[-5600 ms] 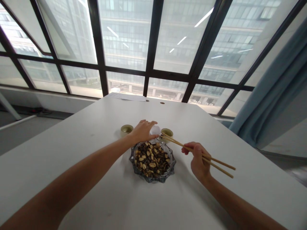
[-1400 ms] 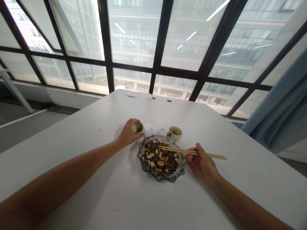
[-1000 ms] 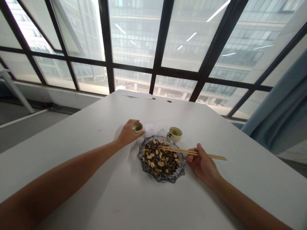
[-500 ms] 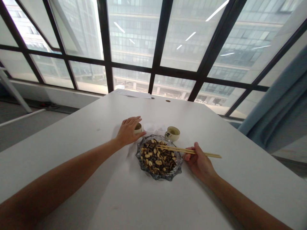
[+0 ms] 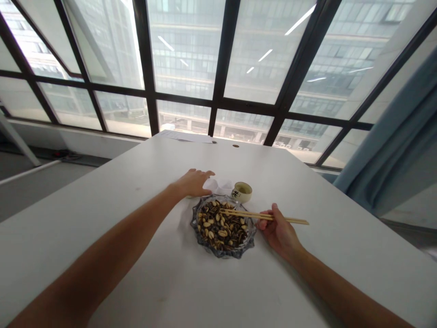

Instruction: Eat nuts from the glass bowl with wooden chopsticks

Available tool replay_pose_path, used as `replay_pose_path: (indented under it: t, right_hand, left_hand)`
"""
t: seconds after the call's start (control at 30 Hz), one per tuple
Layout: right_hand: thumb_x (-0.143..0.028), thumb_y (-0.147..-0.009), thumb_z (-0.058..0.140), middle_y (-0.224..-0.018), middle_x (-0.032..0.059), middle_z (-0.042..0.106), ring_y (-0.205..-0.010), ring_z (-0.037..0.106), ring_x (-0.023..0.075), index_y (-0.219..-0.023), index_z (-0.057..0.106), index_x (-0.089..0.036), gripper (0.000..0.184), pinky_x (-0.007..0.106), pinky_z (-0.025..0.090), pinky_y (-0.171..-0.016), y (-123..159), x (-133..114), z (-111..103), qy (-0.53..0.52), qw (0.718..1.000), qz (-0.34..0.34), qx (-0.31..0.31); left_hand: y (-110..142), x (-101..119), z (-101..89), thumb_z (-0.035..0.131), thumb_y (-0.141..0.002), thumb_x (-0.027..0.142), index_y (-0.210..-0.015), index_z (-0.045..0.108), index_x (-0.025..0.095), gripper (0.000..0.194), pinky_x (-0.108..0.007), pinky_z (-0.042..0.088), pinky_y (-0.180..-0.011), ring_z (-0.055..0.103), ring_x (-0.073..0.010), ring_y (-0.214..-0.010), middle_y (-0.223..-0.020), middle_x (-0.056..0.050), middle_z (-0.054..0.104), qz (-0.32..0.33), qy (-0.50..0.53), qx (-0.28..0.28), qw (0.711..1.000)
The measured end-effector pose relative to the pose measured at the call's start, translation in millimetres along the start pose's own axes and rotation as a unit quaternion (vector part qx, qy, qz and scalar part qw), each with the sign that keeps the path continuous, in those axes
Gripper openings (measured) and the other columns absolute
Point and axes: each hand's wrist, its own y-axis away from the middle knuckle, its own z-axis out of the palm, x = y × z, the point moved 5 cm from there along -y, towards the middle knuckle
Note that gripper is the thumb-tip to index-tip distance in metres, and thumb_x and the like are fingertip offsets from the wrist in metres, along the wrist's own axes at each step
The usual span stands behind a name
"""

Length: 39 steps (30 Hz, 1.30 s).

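My right hand (image 5: 278, 230) holds a pair of wooden chopsticks (image 5: 262, 215), their tips resting over the melon seeds and pale nuts (image 5: 221, 225) in a scalloped glass bowl (image 5: 251, 241). Behind the bowl, my left hand (image 5: 195, 183) reaches with thumb and fingers spread around the near side of a small white container (image 5: 210, 185). Whether it touches the container I cannot tell. A second white container (image 5: 224, 186) stands beside that one. To its right is a pale ceramic cup (image 5: 241, 193) with dark writing. The other ceramic cup is almost wholly hidden under my left hand.
The white table (image 5: 153, 264) stretches toward tall black-framed windows (image 5: 218, 98). Paper sheets (image 5: 186, 136) and a small brown disc (image 5: 235, 146) lie at its far end. A blue curtain (image 5: 385, 146) hangs at right.
My left hand has moved right, from the ceramic cup to the white container. My right hand keeps the chopsticks over the bowl. The whole view has shifted slightly.
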Motion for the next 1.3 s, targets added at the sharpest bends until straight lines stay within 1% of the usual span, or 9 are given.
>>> replay_pose_path:
  t: [0.17, 0.27, 0.47, 0.67, 0.77, 0.87, 1.03, 1.17, 1.3]
  right_hand:
    - [-0.064, -0.069, 0.081, -0.049, 0.0018, 0.061, -0.049, 0.056, 0.0148, -0.068, 0.069, -0.017, 0.048, 0.027, 0.051, -0.054, 0, 1, 0, 0.008, 1.000, -0.018, 0.002]
    - [-0.067, -0.067, 0.081, -0.051, 0.0025, 0.062, -0.051, 0.057, 0.0154, -0.069, 0.070, -0.017, 0.052, 0.027, 0.051, -0.055, 0, 1, 1, 0.014, 1.000, -0.024, 0.000]
    - [-0.070, -0.059, 0.083, -0.051, 0.0024, 0.062, -0.052, 0.057, 0.0146, -0.069, 0.071, -0.016, 0.057, 0.026, 0.051, -0.056, 1, -1, 2, 0.016, 1.000, -0.018, -0.002]
    - [-0.070, -0.064, 0.080, -0.049, 0.0027, 0.061, -0.051, 0.057, 0.0151, -0.069, 0.071, -0.016, 0.056, 0.027, 0.052, -0.056, 1, 0, 1, 0.020, 1.000, -0.022, -0.003]
    - [-0.071, -0.065, 0.079, -0.048, 0.0022, 0.061, -0.050, 0.056, 0.0153, -0.068, 0.070, -0.017, 0.055, 0.027, 0.052, -0.055, 0, 1, 0, 0.019, 1.000, -0.024, 0.002]
    - [-0.071, -0.062, 0.081, -0.049, 0.0033, 0.062, -0.050, 0.056, 0.0148, -0.068, 0.071, -0.015, 0.056, 0.026, 0.052, -0.055, 0, 1, 0, 0.018, 1.000, -0.023, 0.001]
    - [-0.072, -0.057, 0.083, -0.049, 0.0028, 0.061, -0.050, 0.056, 0.0140, -0.067, 0.072, -0.016, 0.058, 0.025, 0.052, -0.055, 0, 0, 0, 0.019, 1.000, -0.014, 0.001]
    - [-0.073, -0.058, 0.082, -0.049, 0.0021, 0.061, -0.050, 0.056, 0.0134, -0.067, 0.072, -0.016, 0.058, 0.024, 0.052, -0.055, 1, -1, 2, 0.021, 1.000, -0.016, -0.002]
    - [-0.074, -0.056, 0.082, -0.049, 0.0021, 0.062, -0.050, 0.055, 0.0127, -0.066, 0.072, -0.016, 0.059, 0.023, 0.051, -0.054, 3, -2, 5, 0.020, 1.000, -0.018, -0.003]
  left_hand:
    - [5, 1, -8.5, 0.076, -0.074, 0.029, -0.135, 0.051, 0.026, 0.066, -0.041, 0.043, -0.100, 0.060, -0.0297, -0.117, -0.128, -0.009, 0.065, 0.073, 0.000, 0.061, 0.996]
    - [7, 4, -11.3, 0.077, -0.073, 0.023, -0.136, 0.051, 0.028, 0.068, -0.041, 0.043, -0.099, 0.059, -0.0290, -0.117, -0.126, -0.008, 0.064, 0.093, -0.015, 0.064, 0.993]
    - [7, 6, -8.2, 0.078, -0.074, 0.027, -0.135, 0.052, 0.027, 0.066, -0.040, 0.043, -0.097, 0.060, -0.0291, -0.115, -0.126, -0.009, 0.065, 0.089, -0.028, 0.044, 0.995]
    - [6, -1, -3.7, 0.077, -0.075, 0.033, -0.133, 0.053, 0.027, 0.063, -0.040, 0.044, -0.096, 0.061, -0.0288, -0.112, -0.122, -0.007, 0.068, 0.073, -0.003, 0.045, 0.996]
    - [6, 1, -5.3, 0.079, -0.073, 0.032, -0.131, 0.055, 0.027, 0.062, -0.040, 0.044, -0.094, 0.060, -0.0292, -0.110, -0.118, -0.007, 0.069, 0.078, 0.002, 0.056, 0.995]
    - [6, 6, -7.4, 0.079, -0.072, 0.030, -0.130, 0.055, 0.025, 0.063, -0.040, 0.044, -0.093, 0.059, -0.0298, -0.109, -0.118, -0.008, 0.068, 0.086, -0.010, 0.057, 0.995]
    - [7, 16, -7.1, 0.074, -0.076, 0.027, -0.133, 0.054, 0.021, 0.060, -0.041, 0.044, -0.094, 0.057, -0.0304, -0.111, -0.121, -0.011, 0.064, 0.096, -0.053, 0.047, 0.993]
    - [8, 18, -5.8, 0.074, -0.074, 0.022, -0.128, 0.058, 0.022, 0.057, -0.041, 0.045, -0.094, 0.055, -0.0305, -0.112, -0.121, -0.012, 0.062, 0.096, -0.051, 0.054, 0.993]
    - [8, 19, -5.2, 0.074, -0.074, 0.023, -0.129, 0.057, 0.021, 0.058, -0.040, 0.045, -0.093, 0.055, -0.0306, -0.112, -0.121, -0.012, 0.061, 0.096, -0.078, 0.046, 0.991]
